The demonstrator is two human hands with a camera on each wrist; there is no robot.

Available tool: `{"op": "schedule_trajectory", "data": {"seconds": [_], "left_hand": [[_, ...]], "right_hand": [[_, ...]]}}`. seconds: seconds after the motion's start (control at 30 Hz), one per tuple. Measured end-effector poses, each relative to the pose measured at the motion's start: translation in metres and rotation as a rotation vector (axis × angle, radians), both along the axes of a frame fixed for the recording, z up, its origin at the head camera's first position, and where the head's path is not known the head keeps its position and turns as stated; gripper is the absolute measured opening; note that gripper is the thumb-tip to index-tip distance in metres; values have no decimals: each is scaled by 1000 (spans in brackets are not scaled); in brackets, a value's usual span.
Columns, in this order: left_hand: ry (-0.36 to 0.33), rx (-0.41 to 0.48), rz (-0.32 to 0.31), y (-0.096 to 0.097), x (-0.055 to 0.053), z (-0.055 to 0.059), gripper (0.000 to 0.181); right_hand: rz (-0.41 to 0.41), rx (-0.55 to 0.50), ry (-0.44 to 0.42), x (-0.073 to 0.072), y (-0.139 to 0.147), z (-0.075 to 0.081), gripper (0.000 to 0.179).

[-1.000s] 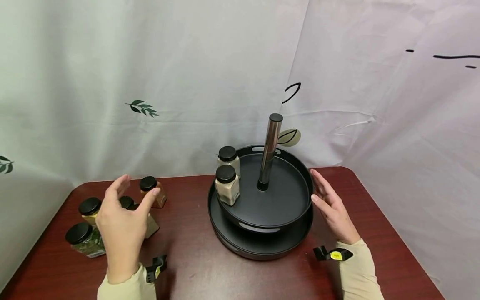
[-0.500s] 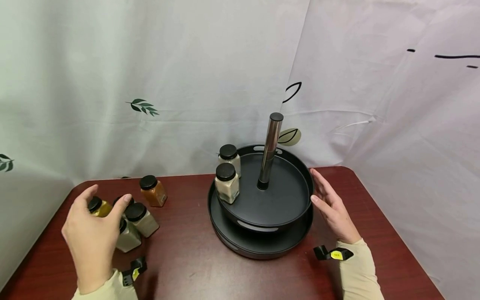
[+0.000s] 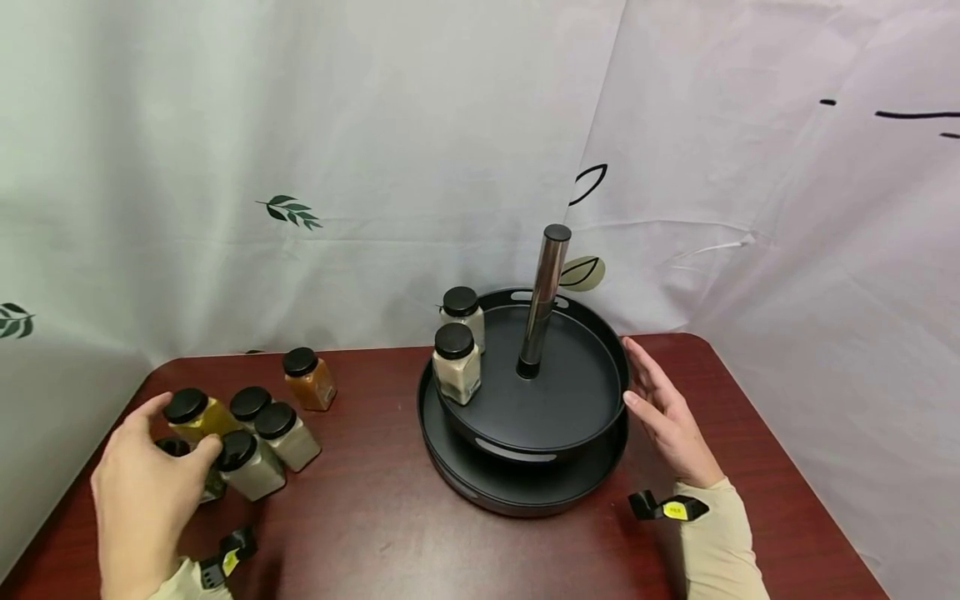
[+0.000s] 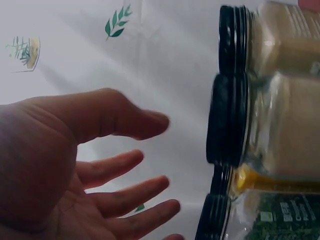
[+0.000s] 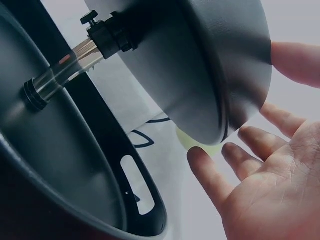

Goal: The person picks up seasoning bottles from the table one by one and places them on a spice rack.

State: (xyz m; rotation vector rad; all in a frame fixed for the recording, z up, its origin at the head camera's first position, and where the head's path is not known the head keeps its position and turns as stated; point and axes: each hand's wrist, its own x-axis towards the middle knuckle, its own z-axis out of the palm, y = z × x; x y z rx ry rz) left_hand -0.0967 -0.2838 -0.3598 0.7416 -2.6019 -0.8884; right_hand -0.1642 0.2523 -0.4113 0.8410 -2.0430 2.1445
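Note:
My left hand (image 3: 142, 492) hovers with thumb and fingers spread over a green herb jar (image 3: 213, 487), partly hidden behind it. In the left wrist view, the fingers are apart from the black-lidded jars. Beside that hand stand a yellow spice jar (image 3: 215, 418), a pale powder jar (image 3: 258, 475) and a beige one (image 3: 300, 448). At the right, my right hand (image 3: 671, 425) touches the outer wall of the upper black tray (image 3: 570, 400) with its fingertips, fingers loosely extended. Two pale spice jars (image 3: 459, 377) stand on that tray's left side.
Below the upper tray lies a wider lower tray (image 3: 525, 496), and a metal post (image 3: 542, 304) rises from the middle. An orange-brown spice jar (image 3: 318, 387) stands near the back edge of the red-brown table (image 3: 375, 533). A white curtain (image 3: 375, 150) hangs behind.
My left hand has moved left and toward me, from above the back jars to the green herb jar, uncovering the other jars. My right hand stays at the tray.

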Motion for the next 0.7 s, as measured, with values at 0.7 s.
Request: {"op": "schedule_trajectory", "data": {"seconds": [0.7], "left_hand": [[-250,51,47,-27,2,-17,91]], "right_hand": [[-11,12,-3,1,1,0,63]]}}
